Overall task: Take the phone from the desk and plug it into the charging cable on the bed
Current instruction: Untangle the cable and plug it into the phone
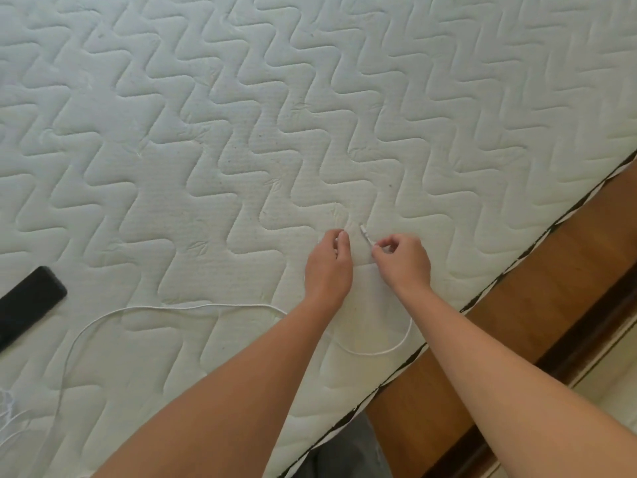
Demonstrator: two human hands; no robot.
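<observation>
While both arms reach over the mattress (241, 132), right hand (403, 262) pinches the cable plug (365, 233); left hand (329, 267) curled, empty.

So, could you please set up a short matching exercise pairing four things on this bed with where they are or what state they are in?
Things:
1. phone
2. cable plug
3. left hand
4. cable loop

Places or states:
A. pinched in the right hand
B. lying near the mattress edge, beneath the forearms
C. flat on the mattress at far left, untouched
D. fingers curled, beside the plug, grip on nothing clearly seen

Pairs: 1-C, 2-A, 3-D, 4-B
</observation>
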